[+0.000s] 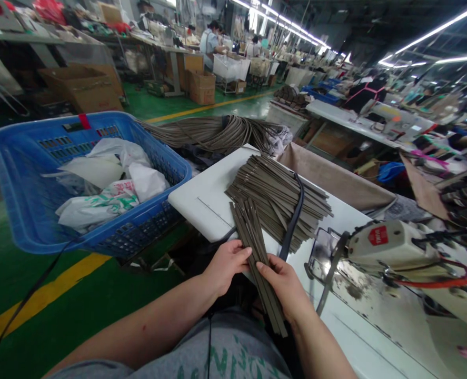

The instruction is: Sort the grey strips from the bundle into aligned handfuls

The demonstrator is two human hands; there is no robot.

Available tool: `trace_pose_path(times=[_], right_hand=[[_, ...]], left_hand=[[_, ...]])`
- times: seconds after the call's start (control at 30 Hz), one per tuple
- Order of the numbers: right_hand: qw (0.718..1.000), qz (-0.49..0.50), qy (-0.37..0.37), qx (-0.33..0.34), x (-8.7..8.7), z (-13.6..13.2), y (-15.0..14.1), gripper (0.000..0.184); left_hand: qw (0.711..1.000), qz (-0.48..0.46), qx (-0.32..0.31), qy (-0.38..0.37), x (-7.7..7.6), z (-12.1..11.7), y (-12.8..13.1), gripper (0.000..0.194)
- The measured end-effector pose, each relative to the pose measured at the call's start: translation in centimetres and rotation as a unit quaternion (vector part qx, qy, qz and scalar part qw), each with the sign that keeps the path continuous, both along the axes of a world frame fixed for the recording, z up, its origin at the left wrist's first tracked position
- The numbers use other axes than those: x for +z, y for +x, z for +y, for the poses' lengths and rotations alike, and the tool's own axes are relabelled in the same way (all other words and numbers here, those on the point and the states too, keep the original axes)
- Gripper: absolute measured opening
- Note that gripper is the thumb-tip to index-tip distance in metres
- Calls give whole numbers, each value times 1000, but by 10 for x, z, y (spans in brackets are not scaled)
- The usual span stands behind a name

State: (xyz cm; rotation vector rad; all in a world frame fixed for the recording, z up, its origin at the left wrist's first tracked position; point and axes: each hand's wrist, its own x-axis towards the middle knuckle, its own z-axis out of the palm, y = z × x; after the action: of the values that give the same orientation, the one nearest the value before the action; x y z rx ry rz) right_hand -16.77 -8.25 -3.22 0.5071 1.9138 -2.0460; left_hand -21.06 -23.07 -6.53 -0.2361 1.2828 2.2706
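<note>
A bundle of flat brown-grey fabric strips lies slanted between my hands, over the near edge of the white sewing table. My left hand grips its left side, thumb on top. From the right, my right hand is closed round the same bundle, its thumb pressing the upper face. Just beyond, a wide pile of similar strips is spread on the table, and the bundle's far end touches that pile. Across the pile's right part runs a dark strap.
A sewing machine stands at right on the table. On the left is a blue plastic basket holding white plastic bags. Behind the table lies a long heap of brown strips. People work at machines farther back, near cardboard boxes.
</note>
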Motion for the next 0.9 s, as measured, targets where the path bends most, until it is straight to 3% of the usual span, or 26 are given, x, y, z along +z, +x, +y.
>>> trace_pose_path(times=[0.27, 0.53, 0.7, 0.9], right_hand=[[999, 22, 32, -32, -7, -4, 3, 49], [994, -25, -83, -63, 1, -5, 9, 46], [991, -41, -103, -78, 2, -5, 9, 45], [992, -35, -106, -59, 4, -6, 10, 45]], left_hand=[[999, 15, 8, -27, 5, -7, 2, 38], [998, -41, 48, 2, 7, -9, 7, 20], [993, -70, 62, 73, 10, -7, 10, 24], [998, -49, 39, 22, 12, -5, 12, 35]])
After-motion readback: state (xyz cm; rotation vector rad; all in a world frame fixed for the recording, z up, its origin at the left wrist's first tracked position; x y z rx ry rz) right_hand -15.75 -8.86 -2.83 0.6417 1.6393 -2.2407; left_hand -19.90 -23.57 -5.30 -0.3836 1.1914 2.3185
